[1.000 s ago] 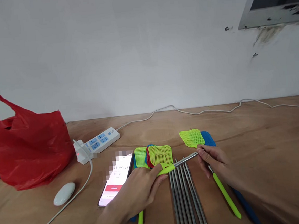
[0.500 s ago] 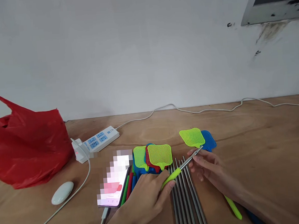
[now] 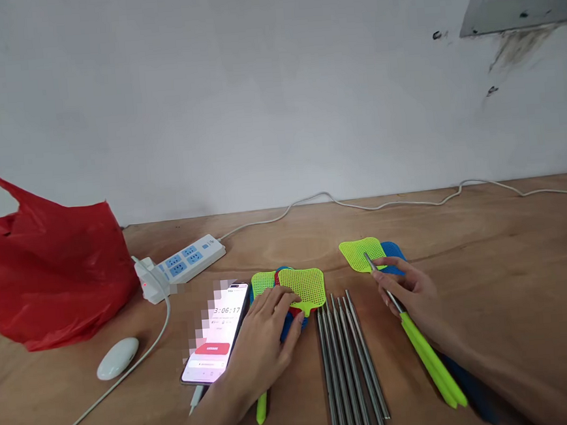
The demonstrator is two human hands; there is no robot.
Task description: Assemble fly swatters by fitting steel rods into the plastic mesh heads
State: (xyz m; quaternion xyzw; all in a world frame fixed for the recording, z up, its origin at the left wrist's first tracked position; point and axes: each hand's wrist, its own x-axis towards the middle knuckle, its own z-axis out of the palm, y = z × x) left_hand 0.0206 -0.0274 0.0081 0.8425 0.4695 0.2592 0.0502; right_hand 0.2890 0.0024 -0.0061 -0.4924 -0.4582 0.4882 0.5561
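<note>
My right hand point(image 3: 412, 294) grips the metal rod point(image 3: 389, 287) of a yellow-green handle point(image 3: 430, 358). The rod's tip overlaps a yellow-green fly swatter head point(image 3: 362, 252), which lies partly over a blue one point(image 3: 393, 256). My left hand point(image 3: 268, 335) rests with fingers apart on a pile of swatter heads. A yellow-green fly swatter head point(image 3: 303, 286) is on top, its neck close to my thumb and index finger. Red and blue ones show beneath. Between my hands several bare metal rods point(image 3: 348, 371) lie side by side.
A lit phone point(image 3: 217, 335) lies left of my left hand, with a cable plugged in. Farther left are a white mouse-shaped object point(image 3: 118, 358), a power strip point(image 3: 189, 266) and a red plastic bag point(image 3: 52, 263). The wall point(image 3: 274, 95) bounds the table behind.
My left hand has let go of the yellow-green handle and moved onto the swatter heads. My right hand has swung the rod and handle over to the right, beside another yellow-green handle.
</note>
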